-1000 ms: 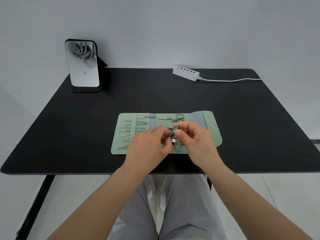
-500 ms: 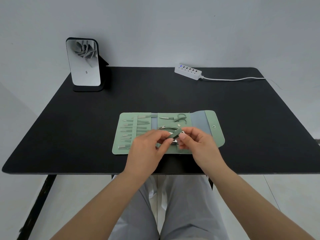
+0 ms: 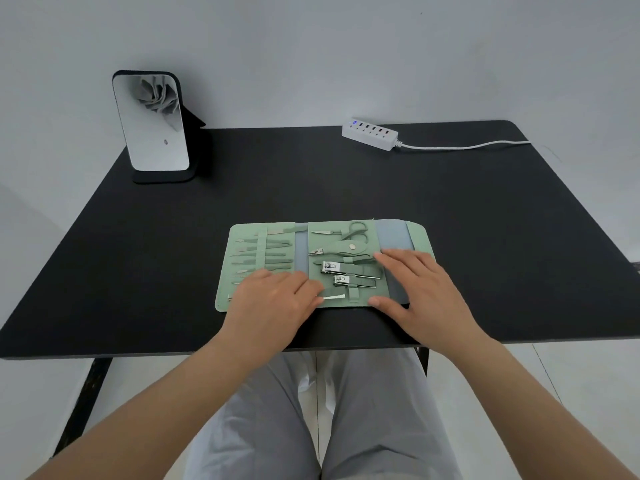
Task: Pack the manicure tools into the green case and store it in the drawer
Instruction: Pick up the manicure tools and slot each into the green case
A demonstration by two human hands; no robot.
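On the open green case (image 3: 417, 233), left hand (image 3: 273, 299) and right hand (image 3: 420, 289), fingers now spread flat, clippers (image 3: 346, 268) released.

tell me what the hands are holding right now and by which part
Nothing is held. The left hand and right hand lie flat and open on the unfolded green case, tools strapped inside.

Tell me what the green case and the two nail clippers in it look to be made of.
Green case: looks like matte faux leather or soft vinyl, lying flat with stitched-looking straps and no shine; which one, I cannot tell. Larger clipper and smaller clipper: bright polished metal heads, probably steel, with darker green-grey levers.
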